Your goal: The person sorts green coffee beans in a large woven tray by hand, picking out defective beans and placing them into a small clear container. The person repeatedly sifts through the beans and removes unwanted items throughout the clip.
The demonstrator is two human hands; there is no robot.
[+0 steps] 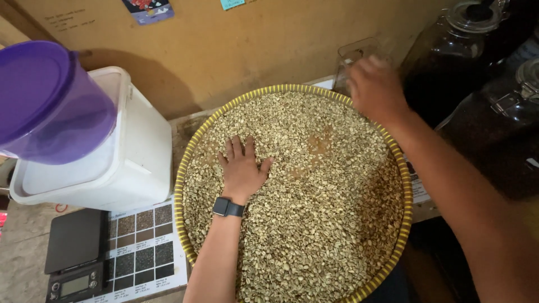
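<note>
Two bare hands work over one wide, round woven tray (185, 168) with a yellow rim, heaped with pale green coffee beans (314, 224). The left hand (242, 168) lies flat on the beans left of the tray's centre, palm down, fingers spread, its grip open and closed on nothing; a dark smartwatch (227, 207) circles the wrist. The right hand (375, 90) is at the far right rim of the tray, blurred, just in front of a clear glass (351, 56) standing behind the tray; I cannot tell whether its grip is open or pinched on something.

The beans cover nearly the whole tray in a thick layer. One small patch near the middle (320, 143) shows the brown weave beneath. Judging from this, most of the beans look untouched by any sorting or spreading, and no separate pile shows.

To the left on the counter (22, 247) stands a white plastic bin (140, 157), with a purple-lidded tub (50, 101) tilted over it. In front lie a dark digital scale (74, 255) and a printed chart of bean samples (143, 244). Large dark glass jars (466, 50) stand at the right.
</note>
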